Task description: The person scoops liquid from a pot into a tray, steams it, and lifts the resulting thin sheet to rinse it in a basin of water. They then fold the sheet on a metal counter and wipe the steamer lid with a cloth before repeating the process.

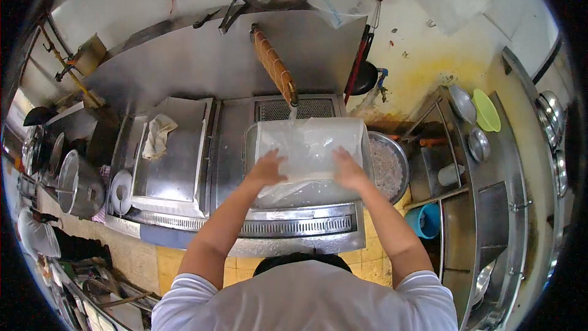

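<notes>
A thin, whitish translucent sheet [309, 141] lies over a shallow metal tray [306, 193] in the middle of the steel counter. Its front edge looks wrinkled and folded near the left side. My left hand [267, 169] rests at the left part of the sheet with its fingers spread. On the right part lies my right hand [350, 170], fingers also stretched out and apart. Above the sheet's far edge hangs a spout [274, 67] wrapped in brown material and tied with string, with water coming from its end.
Left of the tray stands a rectangular steel pan [168, 178] with a crumpled cloth [159, 136]. A large metal bowl [404, 175] of pinkish-white bits sits close on the right. Beyond it are a steel shelf [511, 208] and a blue bucket [425, 220]. Another person [40, 233] is at far left.
</notes>
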